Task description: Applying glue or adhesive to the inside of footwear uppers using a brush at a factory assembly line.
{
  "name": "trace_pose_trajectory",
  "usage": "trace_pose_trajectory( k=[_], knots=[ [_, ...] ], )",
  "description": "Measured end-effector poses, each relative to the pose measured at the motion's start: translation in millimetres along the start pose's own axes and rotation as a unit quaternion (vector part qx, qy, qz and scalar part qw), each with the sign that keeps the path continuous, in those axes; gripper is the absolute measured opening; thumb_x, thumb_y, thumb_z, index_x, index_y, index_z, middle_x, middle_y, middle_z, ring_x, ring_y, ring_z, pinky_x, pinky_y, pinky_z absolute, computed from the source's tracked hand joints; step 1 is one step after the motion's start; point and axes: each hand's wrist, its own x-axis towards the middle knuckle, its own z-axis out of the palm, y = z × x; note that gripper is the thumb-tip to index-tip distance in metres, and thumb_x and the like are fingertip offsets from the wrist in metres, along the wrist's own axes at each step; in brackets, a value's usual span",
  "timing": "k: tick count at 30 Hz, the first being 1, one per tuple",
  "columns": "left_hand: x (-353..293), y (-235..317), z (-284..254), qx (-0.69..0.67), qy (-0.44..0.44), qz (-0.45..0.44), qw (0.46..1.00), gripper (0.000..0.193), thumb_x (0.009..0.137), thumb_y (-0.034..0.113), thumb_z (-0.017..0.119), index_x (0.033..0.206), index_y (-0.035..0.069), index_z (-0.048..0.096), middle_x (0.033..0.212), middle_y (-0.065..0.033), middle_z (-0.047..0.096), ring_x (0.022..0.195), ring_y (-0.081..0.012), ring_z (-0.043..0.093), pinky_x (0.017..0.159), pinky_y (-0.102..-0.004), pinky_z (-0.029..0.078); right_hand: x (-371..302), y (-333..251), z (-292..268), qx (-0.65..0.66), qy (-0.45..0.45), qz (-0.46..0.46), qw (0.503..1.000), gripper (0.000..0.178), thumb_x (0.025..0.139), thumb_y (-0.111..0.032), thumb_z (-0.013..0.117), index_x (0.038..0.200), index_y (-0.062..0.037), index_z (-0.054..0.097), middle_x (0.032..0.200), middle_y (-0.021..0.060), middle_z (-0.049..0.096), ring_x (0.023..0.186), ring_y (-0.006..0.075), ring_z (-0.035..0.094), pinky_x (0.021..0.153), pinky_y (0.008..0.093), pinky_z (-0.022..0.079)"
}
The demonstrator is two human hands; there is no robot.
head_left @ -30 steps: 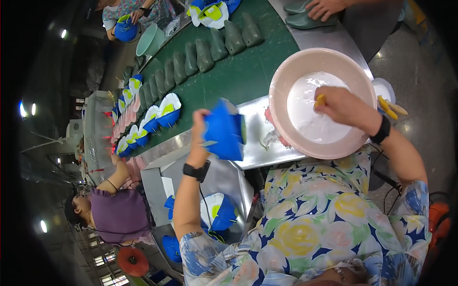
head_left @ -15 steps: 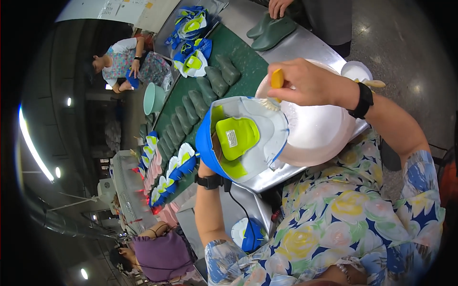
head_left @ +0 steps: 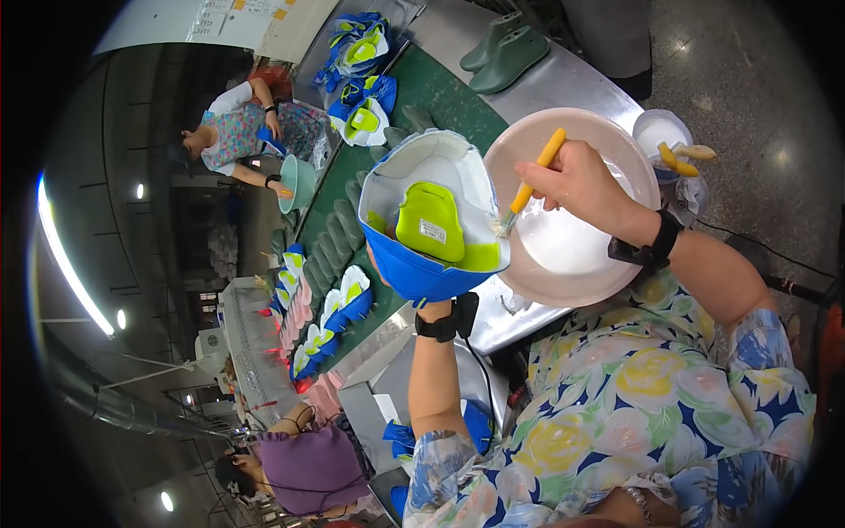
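The fingers (head_left: 537,178) of the right hand (head_left: 588,183) are closed around the yellow handle of a brush (head_left: 539,173), which slants down and to the left. Its pale bristles lie over the right edge of a blue upper (head_left: 431,220); whether they press on it is hard to tell. The left hand (head_left: 433,311) grasps this upper from below and behind, most of its fingers hidden. The upper is held in the air, its opening turned up to show white lining and a lime-green tongue with a small white label.

Just right of it, under the brush hand, a pink basin (head_left: 581,121) holds white liquid (head_left: 559,238). Beyond the basin's right side is a small white tub (head_left: 656,130), with yellow and pale handles by its rim.

Behind the upper, the green top of the desk (head_left: 444,95) carries a row of dark green lasts (head_left: 333,236) and more blue-and-white uppers (head_left: 345,304). Two green lasts (head_left: 512,60) stand on metal farther back. At the far left, a co-worker (head_left: 251,128) reaches into a turquoise basin (head_left: 297,185).
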Motion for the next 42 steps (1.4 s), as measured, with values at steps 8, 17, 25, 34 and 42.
trace_pose_trajectory(
  k=[8, 17, 25, 34, 42],
  knots=[
    [19, 20, 1, 0.027, -0.035, 0.195, 0.98, 0.042, 0.094, 0.02, 0.064, 0.13, 0.002, 0.054, 0.117, -0.0122, 0.061, 0.106, -0.0224, 0.062, 0.092, -0.0367, 0.051, -18, -11, -2, 0.055, -0.067, 0.02, 0.996, 0.033, 0.088, -0.025, 0.069, 0.086, 0.0076, 0.065, 0.073, 0.0124, 0.068, 0.058, 0.0126, 0.064, 0.054, 0.0235, 0.05],
    [3, 20, -15, -0.002, -0.08, 0.108, 0.991, 0.042, 0.094, 0.02, 0.064, 0.131, 0.003, 0.054, 0.118, -0.0119, 0.061, 0.106, -0.0221, 0.062, 0.091, -0.0365, 0.051, -16, -22, -23, -0.051, -0.048, -0.348, 0.935, 0.018, 0.086, -0.015, 0.074, 0.097, -0.0054, 0.064, 0.09, 0.01, 0.066, 0.08, 0.0227, 0.066, 0.07, 0.0316, 0.051],
    [-59, 30, 0, -0.055, -0.143, 0.021, 0.988, 0.042, 0.094, 0.021, 0.064, 0.131, 0.003, 0.054, 0.118, -0.0117, 0.061, 0.105, -0.0219, 0.062, 0.09, -0.0362, 0.051, -2, -23, 16, -0.145, -0.12, -0.545, 0.817, 0.022, 0.083, -0.016, 0.076, 0.096, -0.0061, 0.06, 0.092, 0.0082, 0.066, 0.084, 0.0261, 0.066, 0.073, 0.0361, 0.053],
    [-41, 10, -32, -0.102, -0.19, -0.087, 0.973, 0.042, 0.094, 0.021, 0.064, 0.132, 0.004, 0.053, 0.118, -0.0113, 0.061, 0.105, -0.0215, 0.062, 0.089, -0.036, 0.052, 2, -8, -11, -0.167, -0.137, -0.263, 0.94, 0.021, 0.087, -0.017, 0.066, 0.088, 0.0009, 0.056, 0.068, 0.0195, 0.062, 0.067, 0.0371, 0.065, 0.062, 0.0398, 0.051],
    [-39, -2, -53, -0.148, -0.218, -0.19, 0.946, 0.042, 0.095, 0.022, 0.063, 0.132, 0.004, 0.053, 0.118, -0.011, 0.061, 0.105, -0.0212, 0.062, 0.088, -0.0357, 0.052, -4, -26, -12, -0.121, -0.109, -0.391, 0.906, 0.018, 0.088, -0.014, 0.066, 0.093, 0.0009, 0.059, 0.081, 0.0152, 0.064, 0.074, 0.0337, 0.064, 0.067, 0.0386, 0.051]
  ],
)
